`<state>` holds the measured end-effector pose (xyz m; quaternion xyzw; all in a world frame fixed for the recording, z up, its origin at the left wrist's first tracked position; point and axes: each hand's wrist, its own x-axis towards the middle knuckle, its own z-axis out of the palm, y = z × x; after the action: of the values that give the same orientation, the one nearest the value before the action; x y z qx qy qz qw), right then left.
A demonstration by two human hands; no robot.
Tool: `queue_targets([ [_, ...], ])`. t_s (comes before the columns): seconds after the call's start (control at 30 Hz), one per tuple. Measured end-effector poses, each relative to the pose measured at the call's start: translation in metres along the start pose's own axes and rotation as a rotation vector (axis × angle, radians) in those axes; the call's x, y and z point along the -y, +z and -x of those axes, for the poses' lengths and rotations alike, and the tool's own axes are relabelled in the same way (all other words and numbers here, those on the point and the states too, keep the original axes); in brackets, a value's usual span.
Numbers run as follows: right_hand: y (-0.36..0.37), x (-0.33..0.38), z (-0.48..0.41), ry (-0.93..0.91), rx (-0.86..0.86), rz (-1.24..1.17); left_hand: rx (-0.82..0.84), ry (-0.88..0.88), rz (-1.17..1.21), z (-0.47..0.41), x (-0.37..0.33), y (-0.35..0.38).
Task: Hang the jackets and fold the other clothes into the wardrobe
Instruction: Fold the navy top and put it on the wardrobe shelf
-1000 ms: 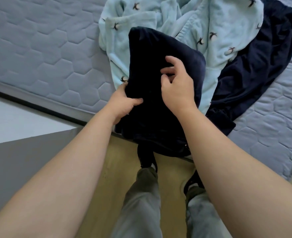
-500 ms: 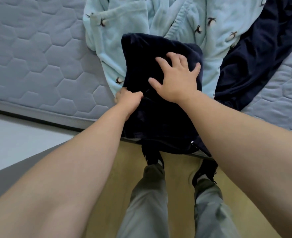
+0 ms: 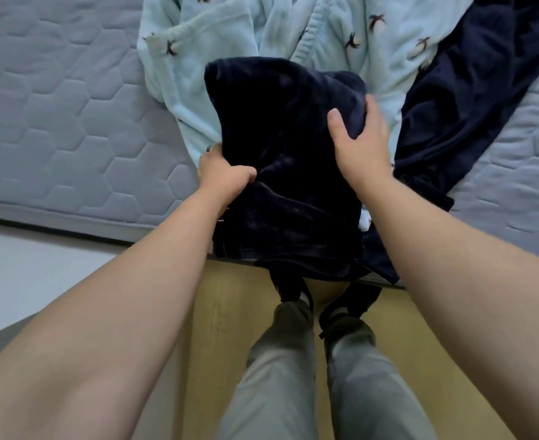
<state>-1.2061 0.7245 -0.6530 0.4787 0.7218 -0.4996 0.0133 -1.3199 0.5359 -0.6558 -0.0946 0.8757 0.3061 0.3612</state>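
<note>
A folded dark navy fleece garment lies at the near edge of the bed, its lower end hanging over the edge. My left hand grips its left side with curled fingers. My right hand holds its right side, thumb on top and fingers wrapped round the edge. Under it lies a light blue fleece garment with small dark bird prints. A second dark navy garment is spread out to the right.
The clothes lie on a grey quilted mattress. Its near edge runs across the middle of the view. Below are a wooden floor, my grey trouser legs and dark shoes. A pale floor area is at left.
My right hand went from lying flat on top of the folded navy garment to gripping its right edge. My left hand kept its grip on the left side.
</note>
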Motion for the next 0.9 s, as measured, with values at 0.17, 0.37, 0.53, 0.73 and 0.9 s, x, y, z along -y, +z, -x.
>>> queue_targets([
  [0.17, -0.025, -0.035, 0.028, 0.469, 0.471, -0.443, 0.102, -0.149, 0.226, 0.01, -0.001, 0.016],
  [0.37, -0.042, -0.006, 0.067, 0.285, 0.345, -0.482, 0.27, -0.329, 0.281, 0.056, -0.02, -0.002],
  [0.53, -0.111, 0.044, 0.14, 0.2, 0.227, -0.431, 0.509, -0.378, 0.469, 0.138, -0.046, -0.03],
  [0.73, -0.234, 0.108, 0.25, 0.103, 0.071, -0.335, 0.78, -0.308, 0.55, 0.24, -0.096, -0.056],
  [0.9, -0.306, 0.154, 0.347, 0.049, -0.151, -0.257, 1.029, -0.154, 0.345, 0.315, -0.152, -0.065],
])
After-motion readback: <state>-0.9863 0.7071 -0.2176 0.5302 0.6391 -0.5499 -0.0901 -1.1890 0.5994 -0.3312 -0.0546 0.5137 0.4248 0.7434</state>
